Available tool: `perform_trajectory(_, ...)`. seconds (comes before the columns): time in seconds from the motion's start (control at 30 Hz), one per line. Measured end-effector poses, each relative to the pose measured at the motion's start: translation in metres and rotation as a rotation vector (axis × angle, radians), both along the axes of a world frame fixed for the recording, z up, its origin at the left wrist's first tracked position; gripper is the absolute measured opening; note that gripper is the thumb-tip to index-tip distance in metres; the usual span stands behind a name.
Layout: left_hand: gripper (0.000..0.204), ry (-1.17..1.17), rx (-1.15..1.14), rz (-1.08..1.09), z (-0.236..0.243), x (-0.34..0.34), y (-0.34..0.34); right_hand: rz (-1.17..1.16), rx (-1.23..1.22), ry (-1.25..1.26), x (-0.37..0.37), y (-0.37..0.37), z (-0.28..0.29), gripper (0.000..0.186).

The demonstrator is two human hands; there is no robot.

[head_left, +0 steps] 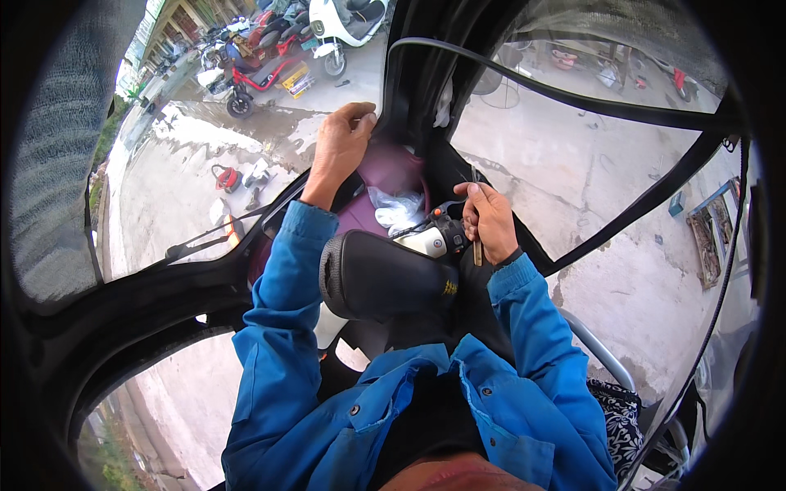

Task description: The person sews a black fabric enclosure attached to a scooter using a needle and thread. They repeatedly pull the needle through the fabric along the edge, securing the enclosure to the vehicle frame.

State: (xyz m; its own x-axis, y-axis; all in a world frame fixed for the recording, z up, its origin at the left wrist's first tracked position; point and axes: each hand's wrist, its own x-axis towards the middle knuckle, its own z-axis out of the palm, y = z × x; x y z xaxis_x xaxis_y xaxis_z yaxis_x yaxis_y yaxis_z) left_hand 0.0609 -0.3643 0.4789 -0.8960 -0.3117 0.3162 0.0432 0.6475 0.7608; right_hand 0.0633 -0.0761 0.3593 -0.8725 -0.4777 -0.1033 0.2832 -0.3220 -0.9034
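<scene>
My left hand [342, 147] is raised beside the front window frame [409, 74], its fingers curled and pinched; what they hold is too small to make out. My right hand [491, 219] is closed on a slim metal tool [479, 254], held upright above the handlebar controls [449, 227]. Between and below my hands are a black padded cover [385, 274] with yellow marks, a white housing [419, 242], a crumpled clear plastic bag [397, 214] and a purple body panel [381, 164]. A loose black cable [540, 69] arcs from the frame across the upper right.
I am inside a small vehicle cab with black pillars [647, 196] and clear side panes. Outside are parked scooters [266, 69], a small red object [225, 177] on the concrete and a framed panel [711, 233] at the right. A curved metal rail [602, 348] is beside my right arm.
</scene>
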Motion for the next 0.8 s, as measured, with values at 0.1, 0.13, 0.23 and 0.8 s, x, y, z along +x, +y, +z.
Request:
perform_trajectory(0.1,0.035,0.182,-0.142,0.102,-0.029,-0.037,0.005,-0.009,-0.015,-0.045,-0.003,0.0,0.0,0.033)
perform_trajectory(0.13,0.035,0.241,-0.134,0.101,-0.036,-0.046,0.008,-0.033,0.012,-0.073,-0.004,-0.001,0.003,0.033)
perform_trajectory(0.23,0.032,0.425,-0.11,0.129,-0.052,-0.066,0.021,-0.043,-0.047,0.009,-0.005,-0.008,0.015,0.032)
perform_trajectory(0.8,0.048,0.635,-0.369,0.164,-0.064,-0.09,0.029,0.11,-0.1,0.233,-0.068,-0.099,0.095,0.035)
